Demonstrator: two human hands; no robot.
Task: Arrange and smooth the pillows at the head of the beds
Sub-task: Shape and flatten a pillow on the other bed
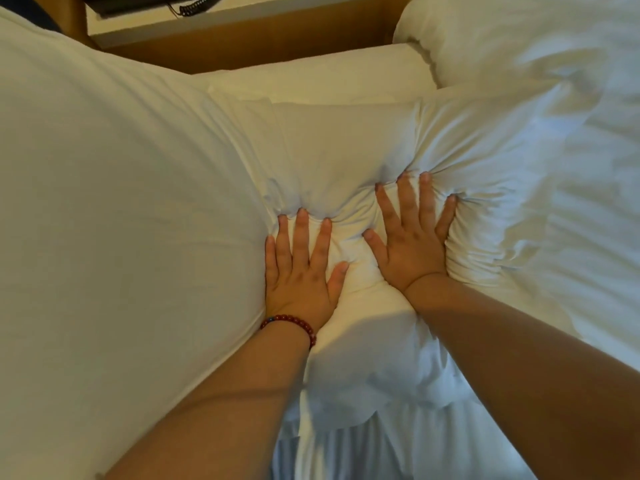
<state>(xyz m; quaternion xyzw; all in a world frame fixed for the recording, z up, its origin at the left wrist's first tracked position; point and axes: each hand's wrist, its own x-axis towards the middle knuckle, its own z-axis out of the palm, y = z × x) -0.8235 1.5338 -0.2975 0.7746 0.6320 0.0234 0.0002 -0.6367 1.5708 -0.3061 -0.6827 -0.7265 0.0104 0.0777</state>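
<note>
Your left hand (299, 268) & right hand (412, 237) press flat, fingers spread, into the white pillow (346, 161) at frame center; big pillow (121, 185) crowds left, rumpled duvet (571, 202) right.

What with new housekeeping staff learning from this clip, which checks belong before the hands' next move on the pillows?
1. Palms flat on the middle pillow: ok, left hand and right hand both press down.
2. Surface of the middle pillow smooth: not ok, creases gather at the fingertips.
3. Surface of the left pillow smooth: ok, few wrinkles.
4. Alignment of the top right pillow: cannot tell, blurred and cut off.
</note>
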